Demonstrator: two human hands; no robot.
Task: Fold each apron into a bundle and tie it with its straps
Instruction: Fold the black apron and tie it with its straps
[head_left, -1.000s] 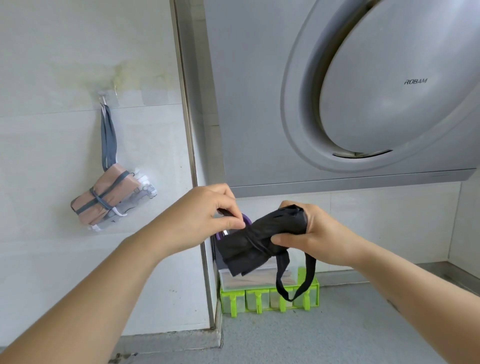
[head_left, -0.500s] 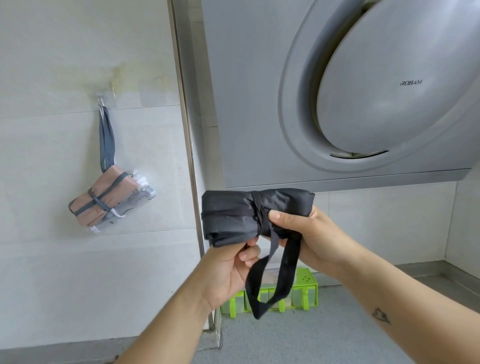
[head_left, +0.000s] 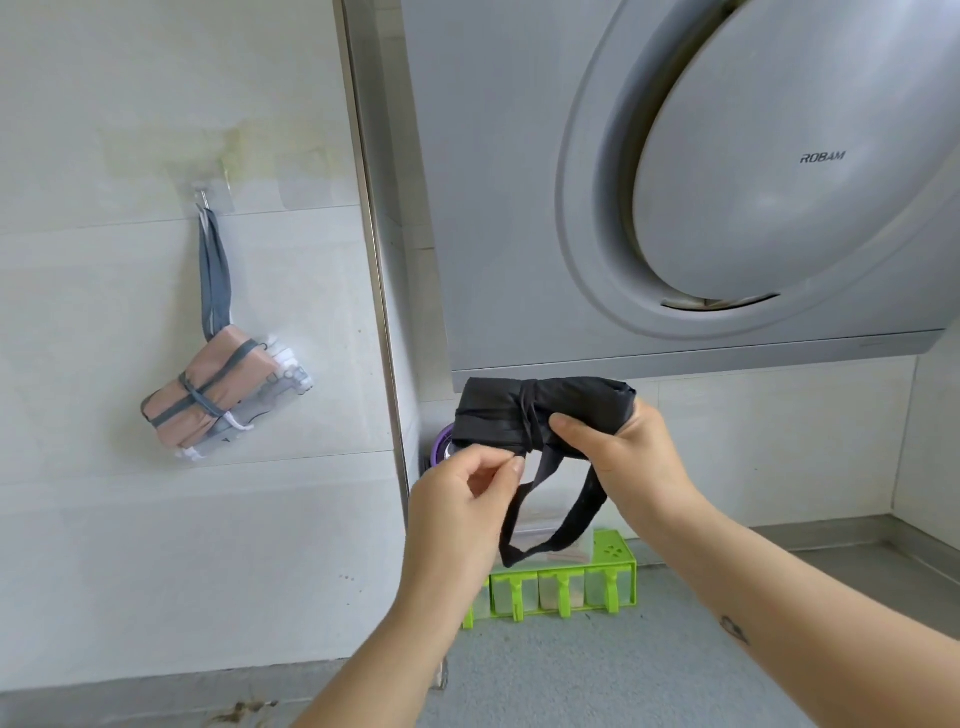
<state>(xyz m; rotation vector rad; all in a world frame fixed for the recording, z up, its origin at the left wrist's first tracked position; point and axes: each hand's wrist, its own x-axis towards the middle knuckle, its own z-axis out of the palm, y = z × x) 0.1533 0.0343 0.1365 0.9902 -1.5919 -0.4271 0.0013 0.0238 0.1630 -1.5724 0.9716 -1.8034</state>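
A black apron (head_left: 493, 415) is rolled into a bundle and held in the air, with a strap wound round its middle. My right hand (head_left: 623, 457) grips the bundle's right end, thumb pressing on its front. A black strap loop (head_left: 566, 525) hangs below the bundle. My left hand (head_left: 462, 499) is just under the bundle's left half and pinches the strap between thumb and forefinger. On the left wall a pink apron bundle (head_left: 208, 400), tied with grey straps, hangs from a hook (head_left: 205, 195).
A large grey range hood (head_left: 675, 182) fills the upper right, its lower edge just above the black bundle. A green rack with compartments (head_left: 550, 587) stands on the grey counter (head_left: 623, 675) below my hands. A metal corner strip (head_left: 379, 312) runs down the wall.
My left hand let go of the bundle's underside and now pinches the strap lower down. The hanging strap has spread into an open loop. The bundle stays in my right hand.
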